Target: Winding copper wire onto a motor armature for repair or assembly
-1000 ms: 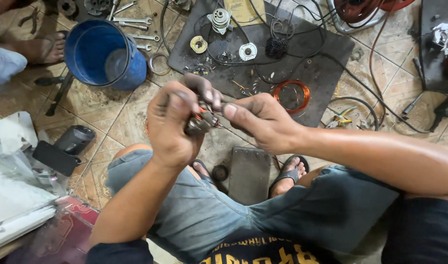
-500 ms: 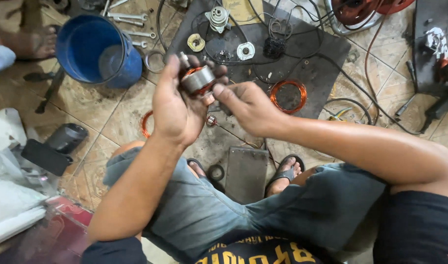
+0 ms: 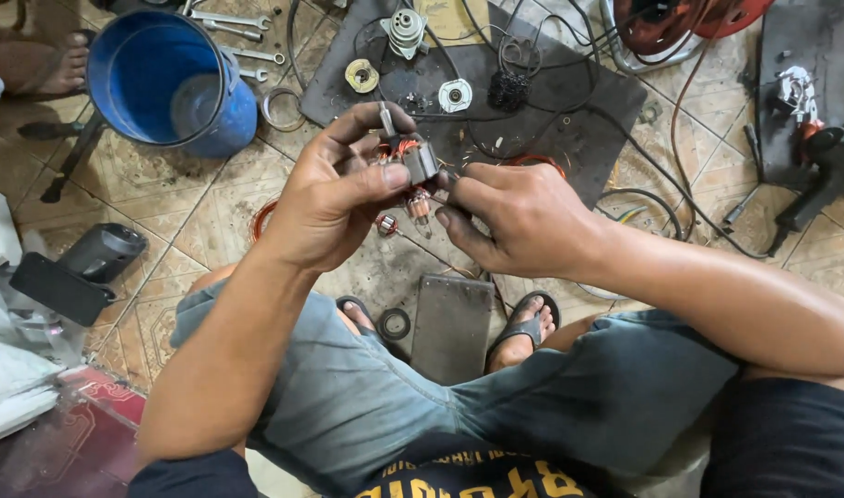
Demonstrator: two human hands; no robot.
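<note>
Above the lap, at about 12 o'clock from the knees, both hands work on a small motor rotor.

Since half a second ago the left hand (image 3: 334, 198) has turned the motor rotor (image 3: 411, 166) over: the grey steel core, then facing up and wrapped in the palm, now sits between thumb and fingertips with its shaft pointing to 12 o'clock and the copper winding showing beside it. The right hand (image 3: 523, 217) has moved in from 3 o'clock and pinches at the lower end of the part, fingers closed narrow; what it grips is too small to tell, perhaps a wire end. Both hands have dropped a little toward the knees. On the floor the blue bucket (image 3: 168, 78) at 10 o'clock and the dark mat (image 3: 551, 129) at 12 o'clock lie as before.
</note>
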